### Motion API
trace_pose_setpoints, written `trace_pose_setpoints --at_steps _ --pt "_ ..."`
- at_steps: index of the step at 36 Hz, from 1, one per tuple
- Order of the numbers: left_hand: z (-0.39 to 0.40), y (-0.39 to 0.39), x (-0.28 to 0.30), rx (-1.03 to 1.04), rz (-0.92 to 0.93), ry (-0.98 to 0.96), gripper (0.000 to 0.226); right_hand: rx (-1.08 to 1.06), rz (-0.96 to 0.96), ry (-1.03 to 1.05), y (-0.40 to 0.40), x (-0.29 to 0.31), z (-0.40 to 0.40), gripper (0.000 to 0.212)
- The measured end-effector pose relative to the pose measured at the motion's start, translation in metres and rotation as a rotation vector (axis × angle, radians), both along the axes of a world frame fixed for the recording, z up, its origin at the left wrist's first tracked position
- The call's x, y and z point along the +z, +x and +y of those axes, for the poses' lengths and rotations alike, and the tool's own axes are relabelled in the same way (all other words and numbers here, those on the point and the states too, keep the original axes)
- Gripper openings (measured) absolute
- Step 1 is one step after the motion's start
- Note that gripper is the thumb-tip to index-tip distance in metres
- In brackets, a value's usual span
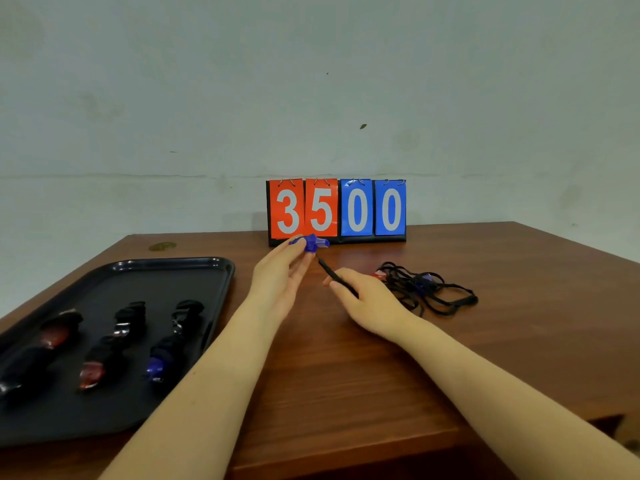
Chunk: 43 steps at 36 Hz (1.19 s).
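**Fourth whistle in hand, cord not yet wrapped**

Three wrapped whistles [110, 337] lie on the tray [173, 268]. Now: left hand [280, 282] pinches the blue whistle [311, 243] just in front of the scoreboard [336, 209]; right hand [367, 303] pinches its cord [334, 275], pulled straight. Tangled pile [426, 289] on the right likely still to do.

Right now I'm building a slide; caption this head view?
Left hand holds a blue whistle, right hand pinches a black cord, beside a tray of bundled whistles.

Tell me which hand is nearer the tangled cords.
Right. The right hand, holding a cord, sits beside the pile; the left hand, pinching a blue whistle, is farther left.
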<state>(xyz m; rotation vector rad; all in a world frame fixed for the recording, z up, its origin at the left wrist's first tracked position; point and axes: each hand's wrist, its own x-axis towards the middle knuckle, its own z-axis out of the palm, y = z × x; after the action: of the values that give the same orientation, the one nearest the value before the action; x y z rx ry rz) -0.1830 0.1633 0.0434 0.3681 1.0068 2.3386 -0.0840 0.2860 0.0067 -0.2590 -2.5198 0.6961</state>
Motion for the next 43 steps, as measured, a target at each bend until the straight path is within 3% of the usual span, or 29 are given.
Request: trace_pose_setpoints --at_steps 5,9,12,19,23,31,39,43 --pt "0.002 -0.001 -0.008 0.098 0.112 -0.156 0.028 0.092 -0.013 0.202 0.000 -0.002 -0.009 0.027" --pt "0.008 -0.003 -0.014 0.160 0.289 -0.350 0.028 0.115 -0.009 0.239 -0.002 -0.002 -0.012 0.027" --pt "0.010 -0.006 -0.018 0.273 0.487 -0.520 0.023 0.087 0.051 0.175 0.001 0.002 -0.011 0.023" --pt "0.010 -0.004 -0.021 0.336 0.903 -0.706 0.028 -0.028 0.155 -0.021 0.002 0.007 -0.003 0.020" --pt "0.013 -0.001 -0.020 0.283 0.978 -0.721 0.026 -0.106 0.219 -0.098 0.000 0.008 0.002 0.021" --pt "0.011 0.008 -0.016 0.043 0.818 -0.596 0.019 -0.176 0.303 -0.193 0.001 0.010 0.008 0.019" --pt "0.002 0.015 -0.009 -0.240 0.345 -0.229 0.021 -0.045 0.247 -0.472 0.007 0.015 0.007 0.019" --pt "0.006 0.016 -0.009 -0.245 0.200 -0.121 0.023 0.002 0.189 -0.356 0.006 0.009 0.001 0.029"
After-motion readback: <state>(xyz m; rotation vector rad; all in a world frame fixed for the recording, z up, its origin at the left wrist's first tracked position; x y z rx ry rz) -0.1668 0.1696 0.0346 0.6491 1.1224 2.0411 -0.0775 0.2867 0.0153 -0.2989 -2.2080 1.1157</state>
